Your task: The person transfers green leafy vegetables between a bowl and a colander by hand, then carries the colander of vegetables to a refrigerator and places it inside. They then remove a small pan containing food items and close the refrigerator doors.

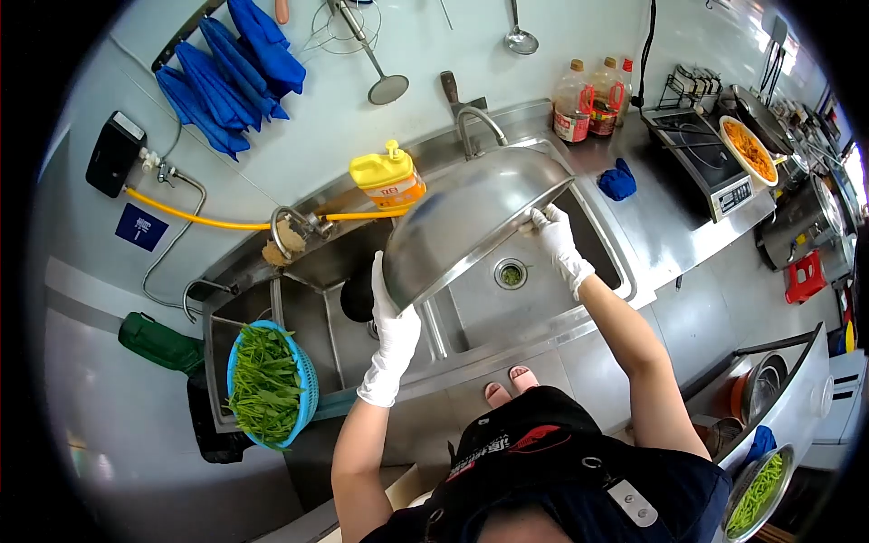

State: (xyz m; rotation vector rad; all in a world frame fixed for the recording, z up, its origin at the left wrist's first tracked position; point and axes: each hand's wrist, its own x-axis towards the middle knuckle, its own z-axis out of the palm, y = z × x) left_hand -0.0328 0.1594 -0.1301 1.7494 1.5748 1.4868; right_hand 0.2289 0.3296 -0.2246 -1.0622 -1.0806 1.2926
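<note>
A large stainless steel bowl point(480, 217) is tipped up on its side over the sink point(561, 294), its rounded outside facing the wall. My left hand point(394, 335), in a white glove, grips the bowl's rim at the lower left. On the right part of the same rim, my gloved right hand point(554, 240) is closed, fingers curled at the edge. The inside of the bowl is hidden from me. Bits of green lie in the sink drain point(510, 273) below. The faucet point(480, 127) stands just behind the bowl.
A blue basket point(308, 376) of leafy greens point(262, 385) sits at the sink's left end. Behind the bowl stands a yellow jug point(387, 176). Bottles point(572, 104), a blue cloth point(618, 181) and an induction cooker point(692, 154) occupy the right counter. Blue cloths point(217, 90) hang on the wall.
</note>
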